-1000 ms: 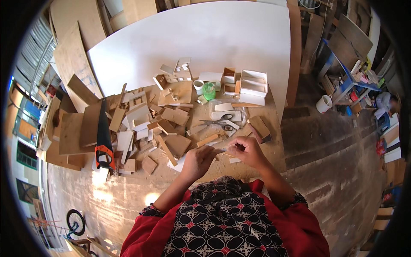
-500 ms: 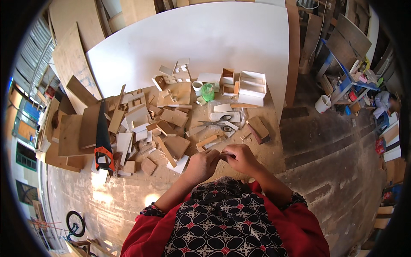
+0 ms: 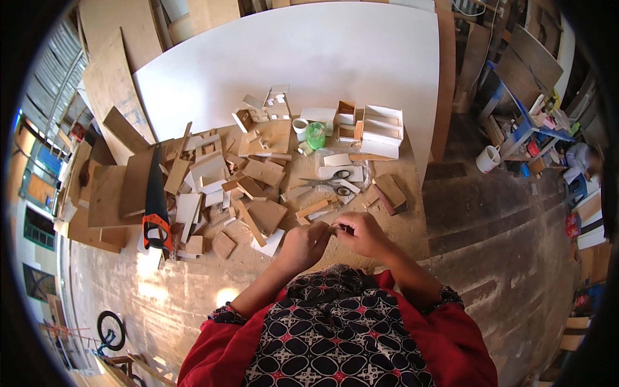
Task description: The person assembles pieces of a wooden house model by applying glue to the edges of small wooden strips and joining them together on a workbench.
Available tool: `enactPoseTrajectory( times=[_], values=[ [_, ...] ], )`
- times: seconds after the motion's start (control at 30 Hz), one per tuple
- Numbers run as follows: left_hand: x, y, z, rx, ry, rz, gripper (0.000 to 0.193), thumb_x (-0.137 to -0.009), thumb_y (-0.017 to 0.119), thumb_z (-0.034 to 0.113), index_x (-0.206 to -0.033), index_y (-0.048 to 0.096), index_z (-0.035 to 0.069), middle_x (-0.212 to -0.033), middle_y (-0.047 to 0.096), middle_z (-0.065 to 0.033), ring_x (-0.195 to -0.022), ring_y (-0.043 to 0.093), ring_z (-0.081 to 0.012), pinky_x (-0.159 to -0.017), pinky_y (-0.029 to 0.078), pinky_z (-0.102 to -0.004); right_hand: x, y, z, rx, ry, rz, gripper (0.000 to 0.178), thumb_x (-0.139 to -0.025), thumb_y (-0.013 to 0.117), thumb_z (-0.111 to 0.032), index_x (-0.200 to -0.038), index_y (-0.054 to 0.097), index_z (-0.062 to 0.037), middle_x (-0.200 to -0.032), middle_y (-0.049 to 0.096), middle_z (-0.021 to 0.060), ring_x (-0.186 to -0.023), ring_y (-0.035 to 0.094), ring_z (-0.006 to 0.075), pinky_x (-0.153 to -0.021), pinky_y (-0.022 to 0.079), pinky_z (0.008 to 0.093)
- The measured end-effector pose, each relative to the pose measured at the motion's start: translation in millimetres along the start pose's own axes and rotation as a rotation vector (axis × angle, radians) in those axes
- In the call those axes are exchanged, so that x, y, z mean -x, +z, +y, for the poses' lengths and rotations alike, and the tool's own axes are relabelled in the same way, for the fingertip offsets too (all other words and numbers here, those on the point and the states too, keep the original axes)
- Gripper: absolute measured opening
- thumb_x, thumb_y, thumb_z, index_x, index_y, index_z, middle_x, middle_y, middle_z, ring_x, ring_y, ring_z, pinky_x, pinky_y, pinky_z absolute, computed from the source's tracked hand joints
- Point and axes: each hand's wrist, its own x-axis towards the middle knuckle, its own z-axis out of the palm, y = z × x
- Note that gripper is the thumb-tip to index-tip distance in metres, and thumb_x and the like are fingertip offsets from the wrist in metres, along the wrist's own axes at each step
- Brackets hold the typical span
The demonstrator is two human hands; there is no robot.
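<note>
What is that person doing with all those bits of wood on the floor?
A person in a red top sits over a heap of small wood and board offcuts. The left hand and right hand meet in front of them, pinching something tiny that is too small to make out. Scissors, a green cup and small white box models lie just beyond the hands. A handsaw with an orange handle rests to the left, by a big white board.
</note>
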Motion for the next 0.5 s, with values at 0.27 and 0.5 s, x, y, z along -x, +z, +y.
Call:
enactPoseTrajectory(
  times=[0.27,0.5],
  values=[
    [10.7,8.7,-4.6,0.218,-0.101,0.054,0.018,-0.091,0.057,0.016,-0.087,0.062,-0.001,-0.065,0.057,-0.0134,-0.058,0.057,-0.0233,-0.056,0.044,-0.0347,6.2,-17.6,25.5,0.18,0.051,0.073,0.025,-0.075,0.074,-0.017,-0.093,0.065,-0.0014,-0.087,0.063,0.0132,-0.078,0.063,0.028,-0.07,0.05,0.0357],
    [11.9,1.4,-12.1,0.76,-0.518,0.044,0.025,-0.095,0.052,0.024,-0.08,0.058,0.004,-0.059,0.046,0.0042,-0.05,0.039,-0.0046,-0.046,0.03,-0.0212,28.2,-57.8,98.4,0.808,0.424,0.236,0.069,-0.067,0.079,-0.033,-0.127,0.052,-0.0118,-0.126,0.051,0.0176,-0.11,0.052,0.0395,-0.091,0.044,0.0478]
  ],
)
